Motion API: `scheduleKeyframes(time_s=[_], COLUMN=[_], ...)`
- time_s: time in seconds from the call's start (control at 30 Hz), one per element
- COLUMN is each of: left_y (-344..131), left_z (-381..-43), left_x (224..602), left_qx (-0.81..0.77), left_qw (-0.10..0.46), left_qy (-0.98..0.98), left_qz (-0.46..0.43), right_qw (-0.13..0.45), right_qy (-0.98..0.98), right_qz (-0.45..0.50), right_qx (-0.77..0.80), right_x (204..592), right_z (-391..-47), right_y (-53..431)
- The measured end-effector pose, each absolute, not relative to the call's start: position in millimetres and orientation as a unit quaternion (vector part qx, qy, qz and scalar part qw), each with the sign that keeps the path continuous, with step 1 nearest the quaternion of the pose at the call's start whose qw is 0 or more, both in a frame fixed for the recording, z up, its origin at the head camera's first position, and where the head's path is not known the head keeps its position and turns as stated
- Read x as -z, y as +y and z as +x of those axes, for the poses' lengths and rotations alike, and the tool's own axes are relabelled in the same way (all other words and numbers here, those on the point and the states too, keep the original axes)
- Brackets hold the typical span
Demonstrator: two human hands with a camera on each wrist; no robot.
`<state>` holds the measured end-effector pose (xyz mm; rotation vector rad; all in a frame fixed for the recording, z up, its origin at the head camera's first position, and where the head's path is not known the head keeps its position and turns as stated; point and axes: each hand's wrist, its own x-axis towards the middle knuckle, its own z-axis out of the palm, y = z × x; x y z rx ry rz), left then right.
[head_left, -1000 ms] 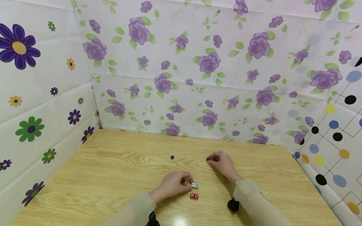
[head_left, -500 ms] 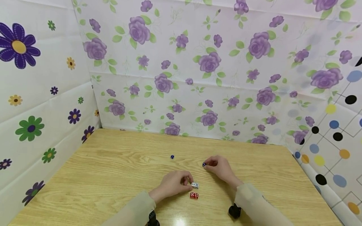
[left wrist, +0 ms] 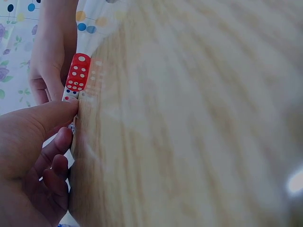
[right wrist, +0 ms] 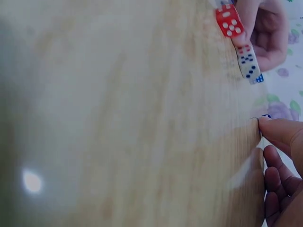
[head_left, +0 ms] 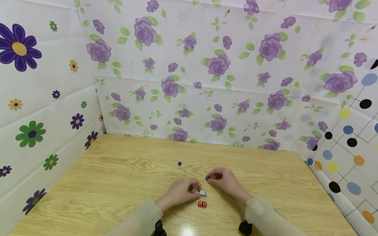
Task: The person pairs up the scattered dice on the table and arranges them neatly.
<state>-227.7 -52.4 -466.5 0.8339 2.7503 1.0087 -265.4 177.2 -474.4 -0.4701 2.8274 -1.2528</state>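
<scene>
My left hand [head_left: 181,192] rests low over the table, thumb and forefinger holding the left one of two white dice [head_left: 203,193] that stand side by side. Just in front of them lie two red dice [head_left: 202,204], also close together, with white pips. Up and to the right, my right hand [head_left: 225,181] pinches a blue die [head_left: 207,178] between thumb and forefinger. Only a sliver of that blue die [right wrist: 266,116] shows past the thumb in the right wrist view. A second blue die [head_left: 179,163] sits alone farther back on the table.
The wooden table [head_left: 124,177] stretches out to both sides of the hands. A white cloth with purple roses [head_left: 218,98] hangs behind it, with patterned cloths at left and right. Dark wrist cameras [head_left: 245,227] sit under both forearms.
My right hand has drawn the blue die toward me and to the left, closer to the white dice. The left hand, the white and red dice and the other blue die stay put.
</scene>
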Motion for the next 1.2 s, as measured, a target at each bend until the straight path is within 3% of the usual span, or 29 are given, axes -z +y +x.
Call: scheduleKeyframes(time_s=[1.2], left_y=[-52.6], left_z=[-226.3], left_x=[467.0], left_qx=[-0.336], left_qw=[0.047], left_qy=[0.900], left_qz=[0.274], right_qw=[0.014], right_qy=[0.905], right_qz=[-0.189], right_qx=[0.382], right_x=[474.3], right_z=[-239.8], right_y=[172.9])
